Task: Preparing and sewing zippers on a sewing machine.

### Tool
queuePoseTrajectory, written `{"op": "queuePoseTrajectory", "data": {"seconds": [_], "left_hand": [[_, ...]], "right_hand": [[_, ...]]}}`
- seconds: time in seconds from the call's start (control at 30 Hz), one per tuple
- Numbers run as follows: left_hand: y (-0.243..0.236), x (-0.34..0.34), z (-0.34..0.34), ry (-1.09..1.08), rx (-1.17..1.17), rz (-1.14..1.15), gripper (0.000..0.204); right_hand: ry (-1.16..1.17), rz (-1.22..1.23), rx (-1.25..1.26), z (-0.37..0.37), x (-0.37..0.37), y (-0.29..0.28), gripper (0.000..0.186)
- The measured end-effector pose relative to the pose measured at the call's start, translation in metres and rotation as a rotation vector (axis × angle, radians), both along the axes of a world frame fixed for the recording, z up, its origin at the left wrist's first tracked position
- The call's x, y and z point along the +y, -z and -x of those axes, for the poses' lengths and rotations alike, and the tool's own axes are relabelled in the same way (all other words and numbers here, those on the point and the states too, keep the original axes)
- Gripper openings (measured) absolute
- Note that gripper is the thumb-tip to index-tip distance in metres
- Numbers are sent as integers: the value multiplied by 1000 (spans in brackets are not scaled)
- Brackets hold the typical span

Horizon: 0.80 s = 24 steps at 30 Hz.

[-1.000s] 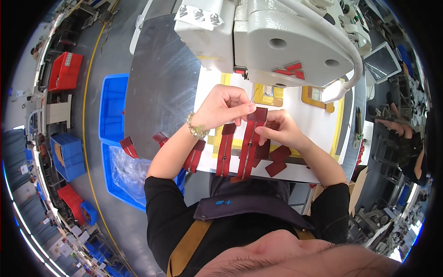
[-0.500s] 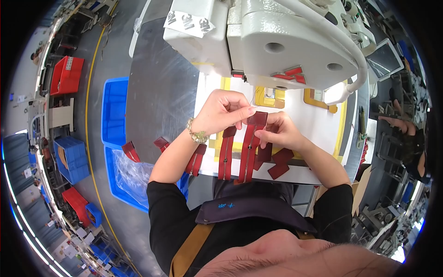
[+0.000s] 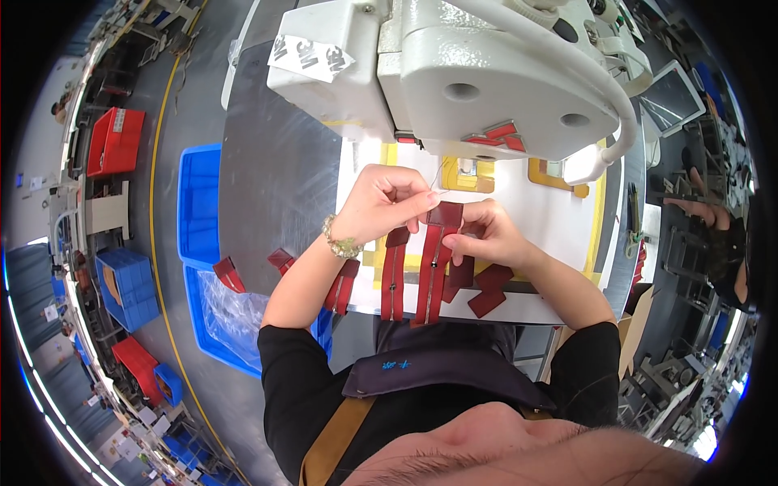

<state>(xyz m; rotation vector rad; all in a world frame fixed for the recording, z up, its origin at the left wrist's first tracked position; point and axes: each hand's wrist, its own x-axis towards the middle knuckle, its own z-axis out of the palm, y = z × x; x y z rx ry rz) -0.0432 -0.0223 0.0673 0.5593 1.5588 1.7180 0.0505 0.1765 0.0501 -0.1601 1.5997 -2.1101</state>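
Left hand (image 3: 381,201) pinches the top end of a dark red leather strap (image 3: 435,261) on the white sewing table (image 3: 559,212); right hand (image 3: 486,235) clamps it beside. Best keep edges flush, strap flat, fingers off the sewing machine (image 3: 454,73) needle zone.

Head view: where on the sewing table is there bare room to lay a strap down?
Free: the grey table top left of the left hand, between the machine head and the table's near edge. Also the white panel beyond the right hand, beside the yellow guide. Crowded: under both hands, where red straps lie together.
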Motion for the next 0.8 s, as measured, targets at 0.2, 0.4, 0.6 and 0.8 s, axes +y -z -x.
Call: {"op": "queuePoseTrajectory", "data": {"seconds": [0.2, 0.4, 0.6, 0.8], "left_hand": [[-1, 1, 0, 7, -19, 24, 18], [3, -2, 2, 24, -70, 33, 21], [-1, -1, 2, 30, -91, 32, 24], [-3, -1, 4, 35, -104, 37, 22]], "right_hand": [[24, 21, -55, -2, 4, 4, 18], [-37, 56, -35, -2, 3, 2, 19], [-27, 198, -113, -3, 3, 0, 23], [-37, 236, -129, -1, 4, 6, 24]]}}
